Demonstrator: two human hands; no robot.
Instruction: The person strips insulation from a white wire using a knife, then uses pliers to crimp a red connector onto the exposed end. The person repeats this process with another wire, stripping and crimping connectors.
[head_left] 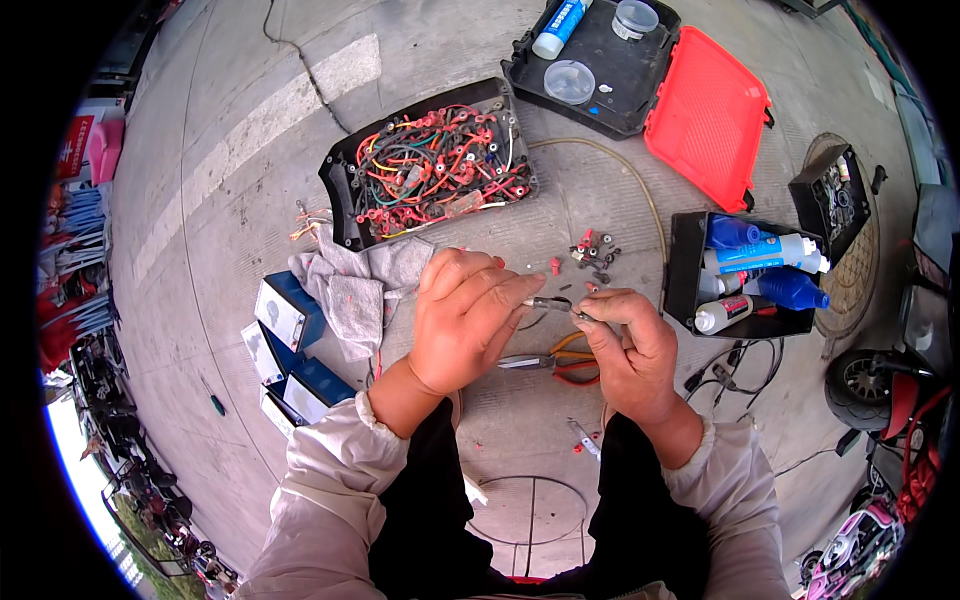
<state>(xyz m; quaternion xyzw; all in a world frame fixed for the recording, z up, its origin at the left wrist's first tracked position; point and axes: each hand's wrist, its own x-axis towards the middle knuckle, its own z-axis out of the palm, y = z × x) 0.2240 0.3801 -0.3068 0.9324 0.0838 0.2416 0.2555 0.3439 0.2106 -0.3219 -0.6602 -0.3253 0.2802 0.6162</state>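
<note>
Both our left hand point(462, 318) and right hand point(628, 340) pinch one small metal connector point(552, 303) in closed fingertips; we judge a slip would drop it among the scattered terminals point(592, 250).

Small blue and white boxes point(290, 345) are stacked on the ground just left of the knees, beside a grey rag. A white tube with a blue label point(558, 27) lies in the open black case at the far edge. White and blue bottles point(760, 270) with blue and red labels are packed in a black box on the right. A red and white sign point(78, 145) is seen at the far left.
</note>
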